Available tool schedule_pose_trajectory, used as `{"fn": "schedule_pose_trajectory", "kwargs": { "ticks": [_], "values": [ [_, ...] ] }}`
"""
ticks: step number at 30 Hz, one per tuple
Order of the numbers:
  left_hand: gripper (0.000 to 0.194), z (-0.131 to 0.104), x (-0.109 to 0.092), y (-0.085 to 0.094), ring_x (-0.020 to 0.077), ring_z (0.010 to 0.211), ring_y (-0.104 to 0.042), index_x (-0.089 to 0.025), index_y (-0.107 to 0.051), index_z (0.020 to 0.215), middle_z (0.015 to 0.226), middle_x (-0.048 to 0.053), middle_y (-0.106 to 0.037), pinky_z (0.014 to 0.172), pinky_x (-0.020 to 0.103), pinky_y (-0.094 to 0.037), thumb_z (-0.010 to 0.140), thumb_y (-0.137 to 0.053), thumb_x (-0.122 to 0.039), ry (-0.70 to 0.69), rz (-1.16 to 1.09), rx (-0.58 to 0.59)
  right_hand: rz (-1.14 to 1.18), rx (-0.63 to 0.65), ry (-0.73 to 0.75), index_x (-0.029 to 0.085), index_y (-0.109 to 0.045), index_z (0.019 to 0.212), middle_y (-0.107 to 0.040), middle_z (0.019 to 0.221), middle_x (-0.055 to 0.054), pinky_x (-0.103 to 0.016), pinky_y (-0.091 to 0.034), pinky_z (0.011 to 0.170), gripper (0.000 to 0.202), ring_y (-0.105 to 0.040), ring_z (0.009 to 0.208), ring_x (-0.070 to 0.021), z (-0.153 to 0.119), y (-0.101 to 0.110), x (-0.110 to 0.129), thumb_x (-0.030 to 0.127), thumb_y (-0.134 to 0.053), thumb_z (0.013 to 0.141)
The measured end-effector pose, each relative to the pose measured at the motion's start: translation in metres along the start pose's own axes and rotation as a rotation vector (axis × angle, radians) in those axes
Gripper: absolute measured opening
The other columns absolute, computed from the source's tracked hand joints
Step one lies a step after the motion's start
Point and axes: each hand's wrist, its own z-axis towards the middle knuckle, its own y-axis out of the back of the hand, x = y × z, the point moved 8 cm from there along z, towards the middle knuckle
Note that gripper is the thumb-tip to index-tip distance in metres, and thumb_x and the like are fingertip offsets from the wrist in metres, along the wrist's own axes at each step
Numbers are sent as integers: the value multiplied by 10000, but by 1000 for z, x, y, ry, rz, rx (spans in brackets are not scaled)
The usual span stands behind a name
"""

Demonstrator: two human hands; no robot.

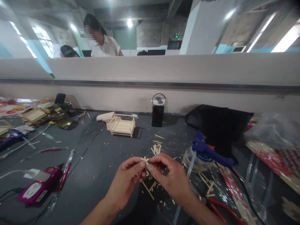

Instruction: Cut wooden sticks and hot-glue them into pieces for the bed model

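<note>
Near the middle of the table, my left hand (127, 178) and my right hand (170, 175) meet, fingertips pinching a small joined piece of wooden sticks (145, 160) between them. Thumbs and forefingers of both hands press on it from either side. Just beyond the fingers lies a loose bundle of short wooden sticks (157, 149). Beneath the hands are cut bits and a longer thin stick (148, 190). Farther back on the left stands a small wooden model bed frame (123, 125).
A blue glue gun (211, 151) rests on a glass jar (192, 162) at right, near red-handled pliers (220, 209) and a black bag (213, 125). A phone (157, 116) stands at the back. A purple power strip (39, 187) lies left. People are beyond the partition (150, 68).
</note>
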Motion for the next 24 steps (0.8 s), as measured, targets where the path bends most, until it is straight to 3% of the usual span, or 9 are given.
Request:
{"fn": "schedule_pose_trajectory", "kwargs": {
  "ticks": [7,24],
  "values": [
    [154,-1,3,-2,84,592,-550,-149,-705,779,689,-1,-631,546,191,-416,699,-794,-245,12,-4,27,17,-23,64,198,-684,749,-645,658,8,-220,-437,544,112,-565,572,-121,1,2,7,170,-599,816],
    [170,0,1,-3,82,555,-536,-149,-712,739,611,-15,-606,527,191,-400,654,-820,-249,6,14,18,25,9,65,194,-672,718,-634,643,9,-217,-441,552,128,-566,572,-120,0,0,9,168,-588,811]
  ]
}}
